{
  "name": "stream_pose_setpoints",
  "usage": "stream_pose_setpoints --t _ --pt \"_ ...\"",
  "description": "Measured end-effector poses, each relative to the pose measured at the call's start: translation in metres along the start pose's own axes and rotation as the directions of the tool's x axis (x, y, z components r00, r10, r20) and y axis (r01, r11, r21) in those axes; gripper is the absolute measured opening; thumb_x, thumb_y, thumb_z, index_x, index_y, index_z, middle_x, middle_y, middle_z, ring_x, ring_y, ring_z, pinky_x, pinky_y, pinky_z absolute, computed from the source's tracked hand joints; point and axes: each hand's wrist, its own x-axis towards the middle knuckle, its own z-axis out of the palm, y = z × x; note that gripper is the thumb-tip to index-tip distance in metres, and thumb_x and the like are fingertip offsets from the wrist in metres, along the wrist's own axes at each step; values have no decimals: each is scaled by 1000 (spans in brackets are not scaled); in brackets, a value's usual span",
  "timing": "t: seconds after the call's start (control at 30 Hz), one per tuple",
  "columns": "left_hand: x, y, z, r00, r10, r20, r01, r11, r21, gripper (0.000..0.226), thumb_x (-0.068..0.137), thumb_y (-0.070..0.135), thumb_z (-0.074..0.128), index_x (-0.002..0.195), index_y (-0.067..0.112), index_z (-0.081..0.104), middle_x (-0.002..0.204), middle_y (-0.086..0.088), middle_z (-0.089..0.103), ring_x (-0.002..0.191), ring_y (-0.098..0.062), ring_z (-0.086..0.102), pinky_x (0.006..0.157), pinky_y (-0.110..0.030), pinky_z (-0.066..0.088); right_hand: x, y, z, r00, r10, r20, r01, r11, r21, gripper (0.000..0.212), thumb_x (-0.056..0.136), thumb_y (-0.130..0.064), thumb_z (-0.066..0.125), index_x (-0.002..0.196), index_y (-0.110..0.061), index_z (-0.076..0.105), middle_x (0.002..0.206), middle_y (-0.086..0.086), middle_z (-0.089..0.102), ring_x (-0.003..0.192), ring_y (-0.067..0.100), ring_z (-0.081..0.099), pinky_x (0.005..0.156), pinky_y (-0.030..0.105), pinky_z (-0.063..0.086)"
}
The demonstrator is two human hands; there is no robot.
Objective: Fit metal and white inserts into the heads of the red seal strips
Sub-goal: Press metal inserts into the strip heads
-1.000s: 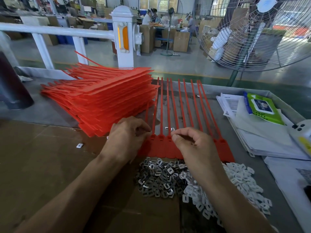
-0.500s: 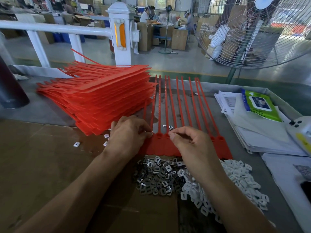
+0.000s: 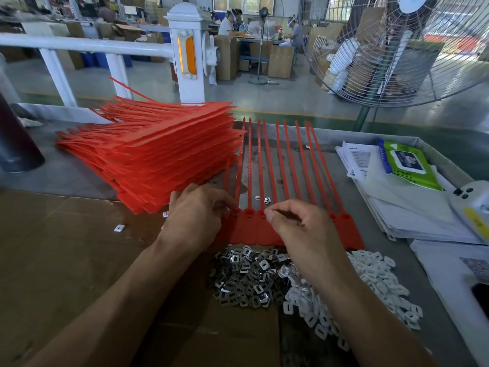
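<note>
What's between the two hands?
In the head view, red seal strip heads lie between the left hand and right hand.

Green wet-wipes pack point(image 3: 408, 162) atop paper stack point(image 3: 412, 207), right | large wire-guard floor fan point(image 3: 397, 49) behind table | white railing post with orange reflector point(image 3: 188, 53) | flattened cardboard point(image 3: 66, 247) under forearms | dark cylinder point(image 3: 16, 144) far left

Matt red plastic seal strips point(image 3: 280, 165); shiny metal inserts point(image 3: 243, 276) (white inserts point(image 3: 375, 284) plastic-looking); brown cardboard point(image 3: 66, 260).
</note>
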Motion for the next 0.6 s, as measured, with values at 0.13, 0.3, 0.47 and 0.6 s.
stream_pose_setpoints --t 0.13,0.3,0.47,0.6 --pt "-3 0 -2 997 63 43 -67 992 105 43 92 4 59 103 42 77 108 21 65 117 -10 47 99 -26 17 -1 -3 -2 999 -29 22 30 997 -67 9 98 -32 68 102 -34 76 93 -27 73 90 -14 65 70 -3 41" --pt "-4 0 -3 990 120 72 -130 979 158 44 91 4 57 107 40 75 115 20 65 117 -11 45 98 -30 20 -5 -8 -6 973 -120 199 166 957 -237 6 94 -34 73 98 -35 77 94 -30 69 89 -10 64 75 4 45" --pt "-5 -1 -4 994 100 -35 -97 993 73 35 96 7 57 103 36 76 112 16 68 117 -13 52 105 -36 29 -8 -8 1 915 -159 371 316 854 -413 21 88 -49 75 106 -38 75 97 -24 62 99 -5 54 83 15 40" --pt "-4 0 -4 995 86 -60 -87 996 -15 34 96 4 57 100 30 78 108 15 69 114 -14 56 104 -45 40 -9 -6 5 902 -172 395 360 805 -471 27 86 -55 73 107 -38 74 99 -22 60 101 -2 49 95 29 41"
